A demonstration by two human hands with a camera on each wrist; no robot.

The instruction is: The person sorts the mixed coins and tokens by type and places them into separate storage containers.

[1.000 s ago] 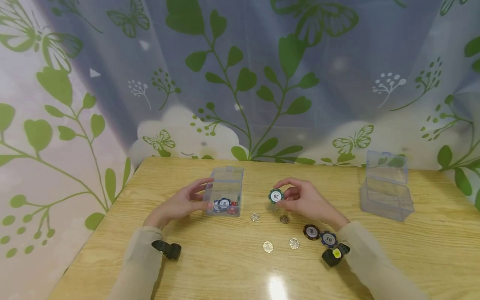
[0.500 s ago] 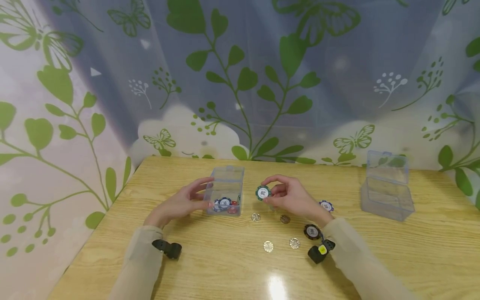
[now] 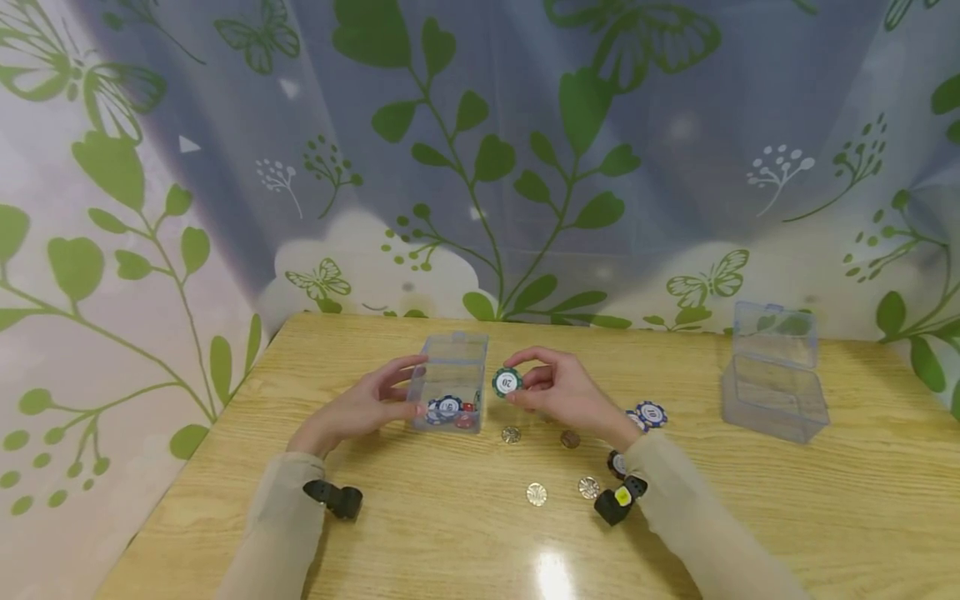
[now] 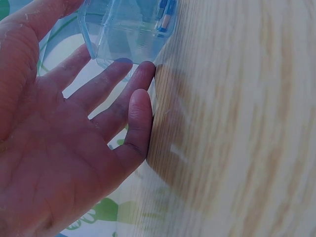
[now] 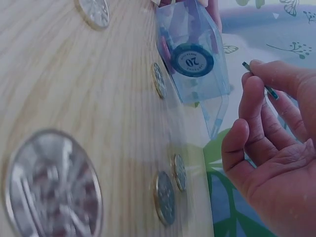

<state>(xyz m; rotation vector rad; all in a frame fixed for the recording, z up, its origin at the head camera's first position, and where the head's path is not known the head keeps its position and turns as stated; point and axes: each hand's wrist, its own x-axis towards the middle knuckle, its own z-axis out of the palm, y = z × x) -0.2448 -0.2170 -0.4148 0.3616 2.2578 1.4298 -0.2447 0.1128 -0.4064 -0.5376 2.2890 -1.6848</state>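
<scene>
Now green chip [image 3: 507, 382] pinched in right hand's [image 3: 558, 393] grip, just beside clear box [image 3: 450, 382] under left hand's [image 3: 360, 408] relaxed fingers.

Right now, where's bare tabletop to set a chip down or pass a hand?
Free: the wood between the loose chips and the empty clear box, and the near edge below the coins. Crowded: around the coins, between the small box and right hand.

A light wooden table with a visible grain [image 3: 862, 508] fills the lower part of the head view, and a bright patch of light glares on its glossy surface near the front edge. Behind and to the left of it hangs a pale translucent curtain printed with green leaves, vines and butterflies [image 3: 480, 167], bluish-grey in the middle and pinkish-white at the left side.
</scene>
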